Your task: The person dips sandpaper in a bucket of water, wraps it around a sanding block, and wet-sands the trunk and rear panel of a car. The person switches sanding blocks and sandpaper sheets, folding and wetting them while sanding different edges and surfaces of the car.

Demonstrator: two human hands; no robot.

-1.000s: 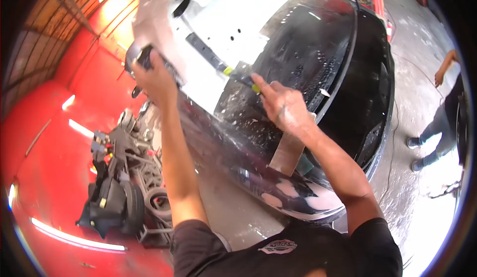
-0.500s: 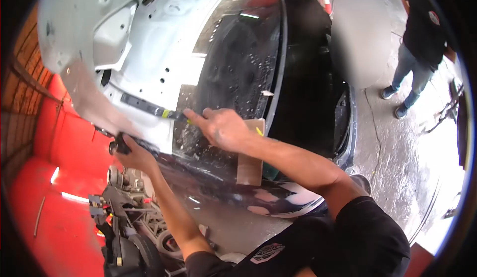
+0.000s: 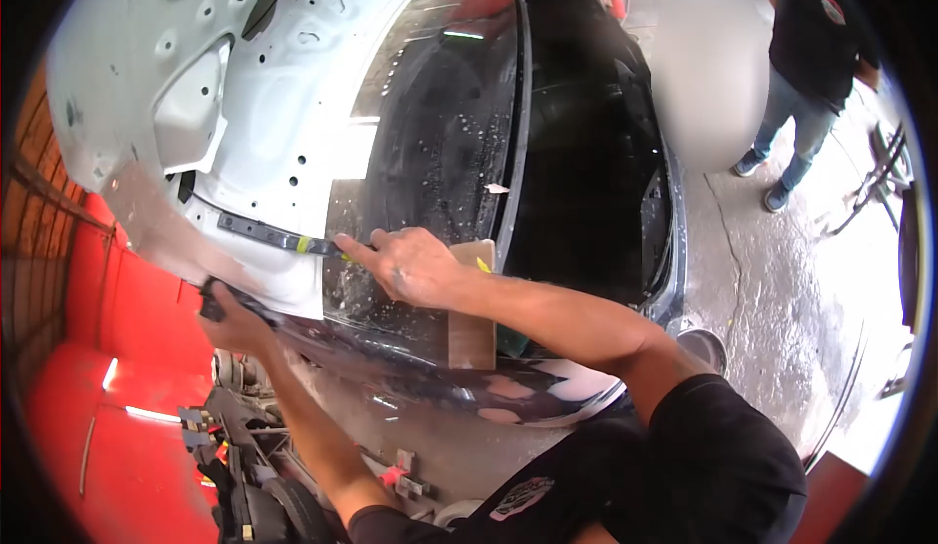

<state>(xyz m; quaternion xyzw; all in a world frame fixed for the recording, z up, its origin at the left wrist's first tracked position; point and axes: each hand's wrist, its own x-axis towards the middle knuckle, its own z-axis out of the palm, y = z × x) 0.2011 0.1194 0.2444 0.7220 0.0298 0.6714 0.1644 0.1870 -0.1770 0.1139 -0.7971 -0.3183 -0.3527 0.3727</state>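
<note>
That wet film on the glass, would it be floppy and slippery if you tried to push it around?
Probably slippery: droplets cover the film on the rear window, so it may slide under the right hand. It looks thin and clings to the curve, so likely floppy if lifted. The squeegee looks stiff by contrast.

Garage bay: red wall [image 3: 68, 388] on the left with bright light streaks on it, brick strip [image 3: 39, 168] further up the left edge. Wet grey concrete floor [image 3: 772, 280] on the right, glare at the near right edge. A person [image 3: 806, 65] in dark top and jeans stands far right; black machinery [image 3: 249, 466] sits low at near left.
</note>
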